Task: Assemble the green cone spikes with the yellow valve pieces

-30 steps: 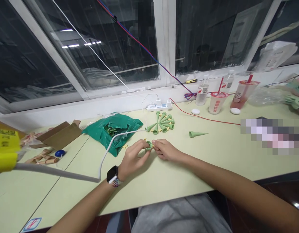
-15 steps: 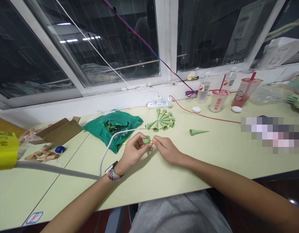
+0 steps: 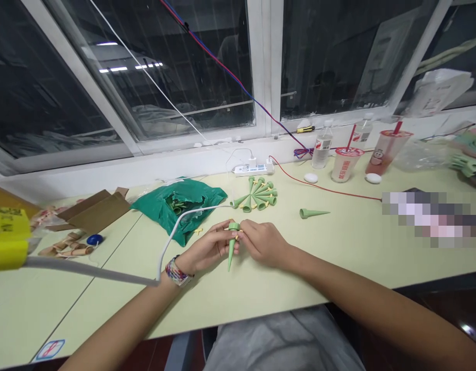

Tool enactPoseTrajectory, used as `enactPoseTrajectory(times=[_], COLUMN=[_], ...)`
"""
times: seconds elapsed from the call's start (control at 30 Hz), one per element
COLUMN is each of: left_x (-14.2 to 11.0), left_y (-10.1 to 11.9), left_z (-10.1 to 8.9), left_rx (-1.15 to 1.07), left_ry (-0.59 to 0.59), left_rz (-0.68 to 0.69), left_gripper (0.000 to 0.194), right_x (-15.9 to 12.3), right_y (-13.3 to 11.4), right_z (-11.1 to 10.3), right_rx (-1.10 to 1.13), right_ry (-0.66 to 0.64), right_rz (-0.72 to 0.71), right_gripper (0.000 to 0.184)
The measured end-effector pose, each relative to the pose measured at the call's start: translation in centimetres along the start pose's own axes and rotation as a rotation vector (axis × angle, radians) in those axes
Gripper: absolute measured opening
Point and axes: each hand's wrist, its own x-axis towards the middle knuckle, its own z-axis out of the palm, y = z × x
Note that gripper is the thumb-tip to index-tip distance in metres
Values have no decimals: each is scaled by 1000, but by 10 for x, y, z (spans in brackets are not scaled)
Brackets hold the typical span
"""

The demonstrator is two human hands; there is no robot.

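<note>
My left hand (image 3: 209, 250) is closed around the upper part of a green plastic watering spike (image 3: 231, 255), whose tip points down toward the table. My right hand (image 3: 267, 245) meets it from the right, fingers pinched on a small yellow valve piece (image 3: 238, 237) at the spike's side; whether it is seated in the spike I cannot tell. Beyond my hands several green spikes (image 3: 246, 207) with yellow parts lie in a fan, tips together. A single spike (image 3: 314, 213) lies off to the right. Near my left wrist a loose yellow valve (image 3: 198, 231) rests on the table.
A torn green bag (image 3: 201, 197) holding more green parts lies at left. A grey cable (image 3: 106, 275) crosses above the table's left side. A power strip (image 3: 253, 169), bottles, drink cups (image 3: 346, 167) and a red cable (image 3: 326, 186) are toward the back.
The spike has turned so that its long tapered body now shows below my left fingers. Both hands have come slightly lower in view, still together at the spike.
</note>
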Motion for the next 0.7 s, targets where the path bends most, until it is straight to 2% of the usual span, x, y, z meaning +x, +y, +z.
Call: enactPoseTrajectory(times=[0.13,0.33,0.4,0.57,0.7], left_x=[0,-3,-2,2,1], left_y=[0,1,0,-2,3], left_z=[2,6,5,2,2], left_rx=[35,144,143,67,38], left_ry=[-88,-114,-114,-109,-68], left_rz=[91,240,235,128,153], left_gripper=[26,24,22,21,20], right_x=[0,0,0,0,1], right_y=[3,-2,-2,3,10], right_z=[0,0,1,2,0], right_rx=[-27,266,285,163,168], right_ry=[29,36,32,22,60], right_rz=[-37,95,103,102,97], right_gripper=[25,27,27,25,26])
